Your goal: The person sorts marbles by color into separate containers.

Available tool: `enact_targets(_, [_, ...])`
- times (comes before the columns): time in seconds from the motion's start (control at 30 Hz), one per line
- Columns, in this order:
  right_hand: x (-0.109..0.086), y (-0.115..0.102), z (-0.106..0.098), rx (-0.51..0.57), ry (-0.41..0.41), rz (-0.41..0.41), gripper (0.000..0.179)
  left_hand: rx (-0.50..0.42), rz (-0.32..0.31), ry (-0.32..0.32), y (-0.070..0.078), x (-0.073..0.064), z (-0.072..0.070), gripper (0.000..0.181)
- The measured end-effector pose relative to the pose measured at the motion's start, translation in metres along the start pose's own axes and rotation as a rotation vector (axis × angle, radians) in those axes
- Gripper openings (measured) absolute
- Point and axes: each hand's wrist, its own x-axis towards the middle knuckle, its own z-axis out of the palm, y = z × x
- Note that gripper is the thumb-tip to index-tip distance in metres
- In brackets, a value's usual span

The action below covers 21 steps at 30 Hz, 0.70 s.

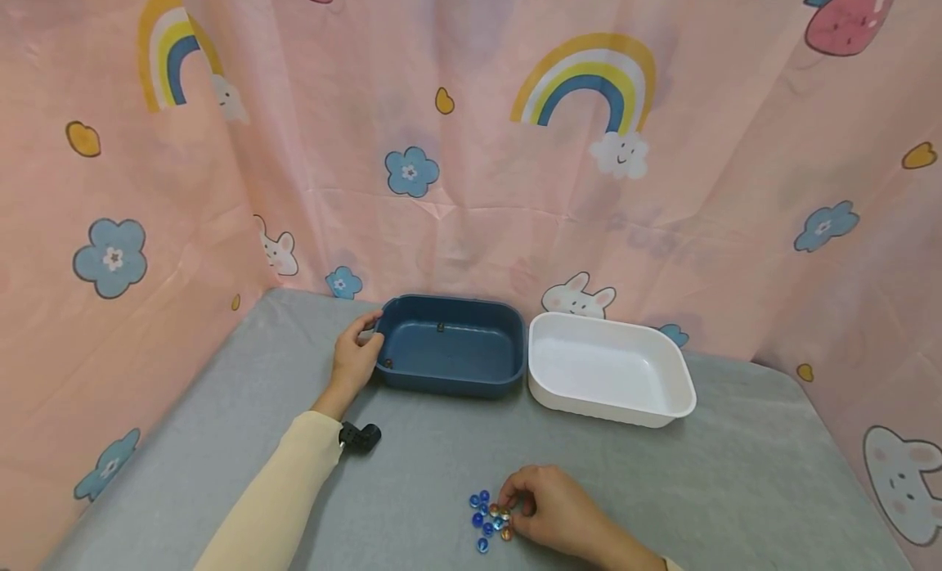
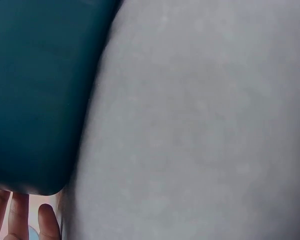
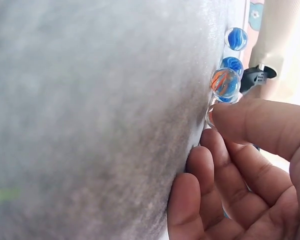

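Against the left end of a dark blue basin (image 1: pixel 450 383), the fingertips of my left hand (image 1: pixel 355 360) touch the rim. The left wrist view shows these fingers (image 2: pixel 18 215) fairly straight at the basin's end. My right hand (image 1: pixel 555 510) is low on the grey cloth beside a cluster of glass marbles. Its thumb and finger pinch an orange-tinted marble (image 3: pixel 209 116), mostly covered by the thumb. Blue marbles (image 1: pixel 477 519) lie left of the hand, with an orange marble (image 1: pixel 506 534) at the near side. Two small brownish marbles (image 1: pixel 441 327) sit inside the blue basin.
A white basin (image 1: pixel 603 409) stands right of the blue one, their ends close together. Grey cloth (image 1: pixel 773 473) covers the table. Behind and at both sides hangs a pink printed curtain (image 1: pixel 478 244).
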Motion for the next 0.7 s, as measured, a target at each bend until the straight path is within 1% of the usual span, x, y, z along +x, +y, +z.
enact_targets(0.27, [0.0004, 0.0006, -0.0007, 0.010, -0.004, 0.004, 0.023, 0.010, -0.007, 0.003, 0.0000, -0.0003, -0.0004, 0.040])
enact_targets(0.57, [-0.0004, 0.0012, -0.0007, 0.009, 0.004, -0.013, 0.021, 0.011, -0.020, 0.000, 0.0002, -0.0001, -0.0003, 0.041])
enact_targets(0.7, [-0.0003, 0.0015, -0.0012, 0.017, -0.002, -0.010, 0.020, 0.010, -0.015, 0.005, -0.0001, 0.0002, 0.0001, 0.041])
